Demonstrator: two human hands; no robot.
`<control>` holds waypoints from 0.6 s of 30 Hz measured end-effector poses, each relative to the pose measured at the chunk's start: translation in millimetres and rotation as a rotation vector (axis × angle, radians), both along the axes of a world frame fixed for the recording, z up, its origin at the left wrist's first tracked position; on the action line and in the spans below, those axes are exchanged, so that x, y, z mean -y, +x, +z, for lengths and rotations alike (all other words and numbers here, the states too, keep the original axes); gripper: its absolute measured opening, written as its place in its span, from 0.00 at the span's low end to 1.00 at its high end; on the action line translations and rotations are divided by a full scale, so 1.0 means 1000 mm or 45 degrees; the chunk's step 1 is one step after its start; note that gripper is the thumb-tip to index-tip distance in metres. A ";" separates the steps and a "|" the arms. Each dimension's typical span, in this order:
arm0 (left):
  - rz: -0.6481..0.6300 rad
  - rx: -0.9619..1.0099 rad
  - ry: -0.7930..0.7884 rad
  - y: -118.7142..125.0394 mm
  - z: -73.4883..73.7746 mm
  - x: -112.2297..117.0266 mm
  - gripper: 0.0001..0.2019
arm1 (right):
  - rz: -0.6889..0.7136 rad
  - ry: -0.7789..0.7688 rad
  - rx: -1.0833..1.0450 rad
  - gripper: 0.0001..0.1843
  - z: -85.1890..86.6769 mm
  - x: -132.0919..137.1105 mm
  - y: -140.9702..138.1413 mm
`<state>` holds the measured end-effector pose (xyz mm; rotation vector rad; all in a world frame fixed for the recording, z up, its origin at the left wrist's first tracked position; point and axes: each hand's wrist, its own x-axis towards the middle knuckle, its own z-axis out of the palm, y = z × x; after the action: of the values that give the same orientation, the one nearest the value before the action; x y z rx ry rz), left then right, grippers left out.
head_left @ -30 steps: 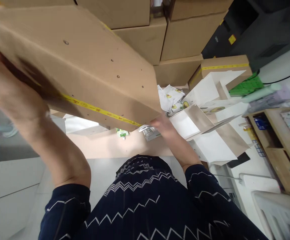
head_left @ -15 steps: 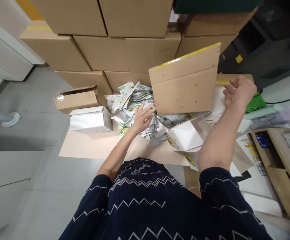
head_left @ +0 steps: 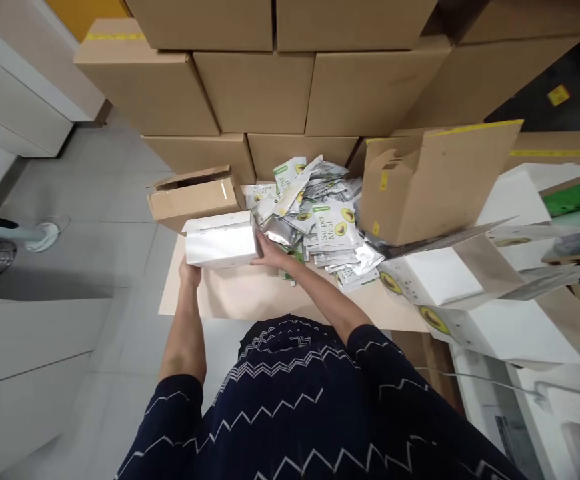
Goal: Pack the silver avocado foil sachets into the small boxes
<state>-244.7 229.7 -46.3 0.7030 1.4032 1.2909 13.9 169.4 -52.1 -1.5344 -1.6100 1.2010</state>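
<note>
A white glossy box [head_left: 221, 241] lies on a tan cardboard sheet [head_left: 250, 293] in front of me. My left hand [head_left: 189, 272] grips its near left corner, fingers curled against it. My right hand [head_left: 270, 255] presses on its right end, fingers against the side. Right beside that end spreads a heap of silver and white sachets [head_left: 317, 217] printed with avocados. A brown carton [head_left: 433, 180] with yellow tape lies tipped on its side to the right of the heap, apart from both hands.
A small open brown carton [head_left: 195, 197] sits behind the white box. A wall of stacked brown cartons [head_left: 290, 87] rises at the back. Flattened white box blanks [head_left: 470, 280] lie to the right. A fan base [head_left: 25, 233] stands on the grey floor at left.
The big carton that I held up went down to the right, on its side, and my right hand let go of it. Both hands moved left onto the white box.
</note>
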 end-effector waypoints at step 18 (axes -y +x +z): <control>-1.189 -0.822 1.193 0.130 0.223 0.005 0.28 | -0.701 -0.190 -1.512 0.54 0.044 0.051 0.032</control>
<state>-115.1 224.8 177.1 2.2376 0.6148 0.8933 46.2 118.2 -8.3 -0.8724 -0.3042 1.4590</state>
